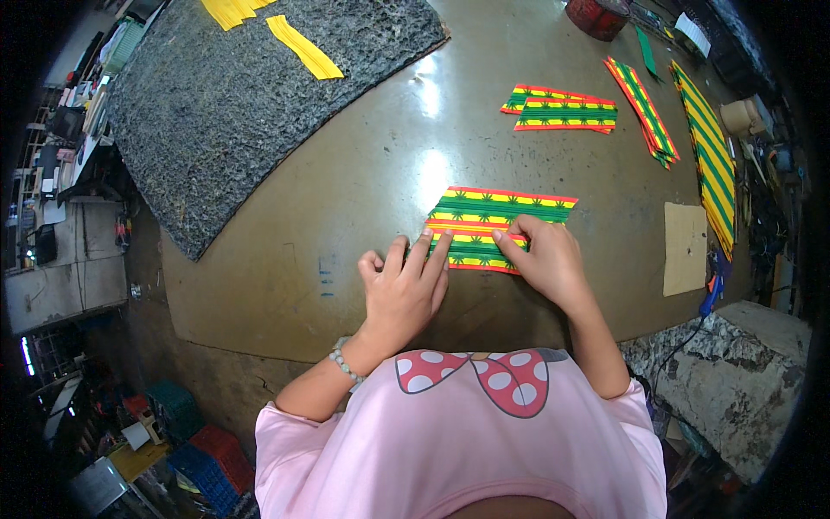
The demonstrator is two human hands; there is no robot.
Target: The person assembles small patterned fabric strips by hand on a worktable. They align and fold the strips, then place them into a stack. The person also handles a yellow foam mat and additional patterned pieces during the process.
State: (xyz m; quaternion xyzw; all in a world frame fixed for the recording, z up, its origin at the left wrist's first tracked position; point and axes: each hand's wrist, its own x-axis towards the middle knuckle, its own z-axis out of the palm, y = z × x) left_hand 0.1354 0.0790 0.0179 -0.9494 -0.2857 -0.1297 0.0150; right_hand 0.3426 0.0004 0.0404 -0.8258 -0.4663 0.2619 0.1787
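In front of me on the table lie two slanted-end strips, striped red, yellow and green with a dark leaf print. The far strip (pixel 501 206) and the near strip (pixel 471 252) meet along their long edges. My left hand (pixel 399 292) rests with its fingers spread, the fingertips touching the left end of the near strip. With thumb and forefinger closed, my right hand (pixel 552 264) grips the near strip toward its right end; part of that end is hidden beneath the hand.
Beyond lie a pile of leaf-print strips (pixel 566 113), another stack (pixel 641 111) and long green-and-yellow striped pieces (pixel 711 160). At right are brown cardboard (pixel 685 249) and a blue glue gun (pixel 712 295). A rough dark slab (pixel 251 95) bears yellow strips (pixel 304 48).
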